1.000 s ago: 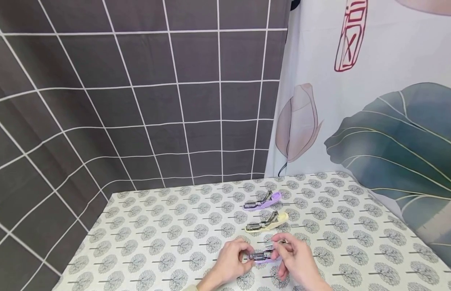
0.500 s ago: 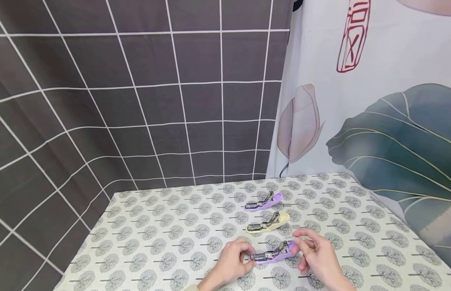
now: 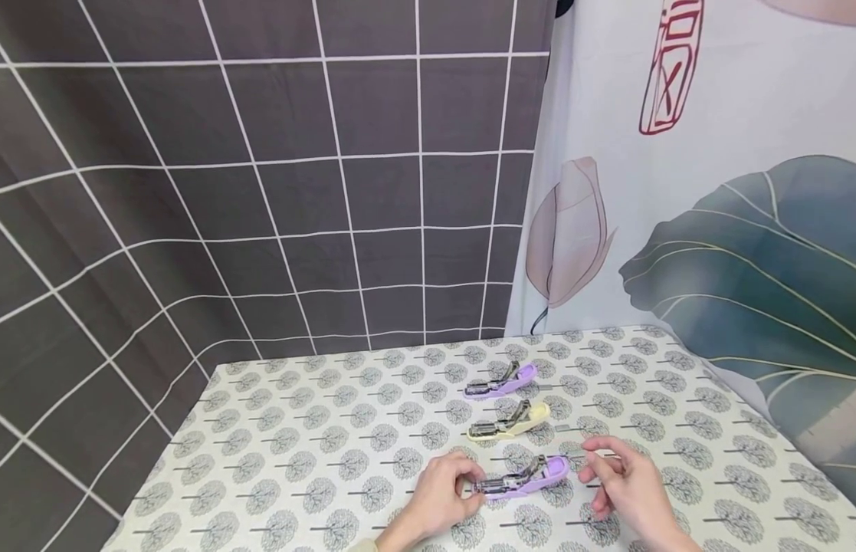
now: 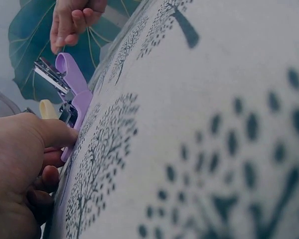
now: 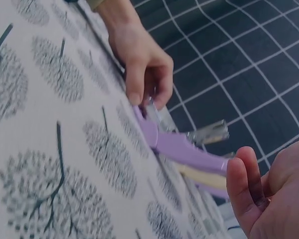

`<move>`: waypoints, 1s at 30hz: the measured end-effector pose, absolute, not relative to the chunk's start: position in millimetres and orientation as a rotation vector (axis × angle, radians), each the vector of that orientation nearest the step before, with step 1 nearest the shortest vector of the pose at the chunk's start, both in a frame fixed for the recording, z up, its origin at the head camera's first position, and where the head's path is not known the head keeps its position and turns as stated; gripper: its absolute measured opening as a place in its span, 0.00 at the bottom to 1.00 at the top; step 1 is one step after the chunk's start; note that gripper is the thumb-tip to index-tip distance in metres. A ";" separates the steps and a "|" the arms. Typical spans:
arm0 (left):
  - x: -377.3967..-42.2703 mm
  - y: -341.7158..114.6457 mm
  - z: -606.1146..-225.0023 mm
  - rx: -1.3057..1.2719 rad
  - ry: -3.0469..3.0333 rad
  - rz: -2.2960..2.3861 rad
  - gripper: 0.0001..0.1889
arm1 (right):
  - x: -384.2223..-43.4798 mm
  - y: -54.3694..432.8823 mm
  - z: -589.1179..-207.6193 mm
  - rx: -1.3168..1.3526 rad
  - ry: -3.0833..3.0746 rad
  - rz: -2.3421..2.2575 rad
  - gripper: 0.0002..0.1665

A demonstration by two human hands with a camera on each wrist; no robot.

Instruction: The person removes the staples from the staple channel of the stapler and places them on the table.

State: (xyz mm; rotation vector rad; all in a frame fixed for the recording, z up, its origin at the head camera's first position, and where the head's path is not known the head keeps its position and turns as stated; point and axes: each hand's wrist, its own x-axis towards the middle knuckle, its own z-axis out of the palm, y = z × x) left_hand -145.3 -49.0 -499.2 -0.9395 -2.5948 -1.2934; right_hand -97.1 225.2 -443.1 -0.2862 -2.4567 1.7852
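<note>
My left hand (image 3: 447,487) pinches the closed-hinge end of a purple stapler (image 3: 538,484) lying on the table. The stapler stands opened, its metal magazine (image 4: 52,77) tilted up from the purple body. My right hand (image 3: 624,487) is just past the stapler's free end, with a small gap in the head view. Its thumb and index fingertips lie close together, and I cannot tell whether something thin is between them. In the right wrist view the nearer fingers of the right hand (image 5: 274,199) overlap the stapler's tip.
Behind lie a pale yellow stapler (image 3: 510,424) and another purple stapler (image 3: 500,383), both opened. A small grey strip (image 3: 562,428) lies right of the yellow one. A tree-print cloth (image 3: 317,445) covers the table; a dark checked curtain (image 3: 372,192) hangs at the back.
My right hand has drawn away to the right, off the stapler; a silver strip seen at its fingertips earlier no longer shows. My left hand stays at the stapler's left end.
</note>
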 end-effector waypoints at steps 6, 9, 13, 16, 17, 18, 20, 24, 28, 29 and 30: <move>-146.2 -49.5 -498.5 -0.931 -2.618 -1.284 0.11 | -96.9 235.4 -452.0 -0.356 -2.502 1.784 0.13; -146.8 -49.6 -499.8 -0.934 -2.616 -1.276 0.11 | -96.7 238.3 -455.7 -0.385 -2.530 1.773 0.13; -146.8 -49.7 -501.4 -0.937 -2.611 -1.272 0.11 | -96.2 241.2 -461.8 -0.402 -2.564 1.759 0.14; -146.3 -49.8 -501.5 -0.939 -2.611 -1.270 0.11 | -96.5 242.4 -467.4 -0.416 -2.585 1.765 0.14; -146.1 -49.8 -501.4 -0.940 -2.612 -1.268 0.11 | -96.7 242.7 -469.1 -0.417 -2.593 1.764 0.14; -145.8 -49.8 -501.2 -0.940 -2.613 -1.266 0.11 | -96.9 242.8 -470.7 -0.419 -2.603 1.759 0.14; -145.3 -49.6 -500.7 -0.939 -2.617 -1.266 0.11 | -96.9 242.6 -473.2 -0.426 -2.622 1.741 0.13; -144.6 -49.7 -500.0 -0.938 -2.627 -1.270 0.11 | -96.3 241.6 -476.3 -0.420 -2.661 1.703 0.12; -144.5 -49.7 -500.0 -0.942 -2.629 -1.271 0.11 | -97.3 240.0 -476.8 -0.417 -2.702 1.652 0.10; -144.4 -49.8 -500.0 -0.942 -2.628 -1.272 0.11 | -97.9 239.6 -476.5 -0.412 -2.713 1.636 0.10; -144.4 -49.8 -499.9 -0.942 -2.625 -1.272 0.11 | -98.7 239.2 -476.3 -0.410 -2.722 1.620 0.09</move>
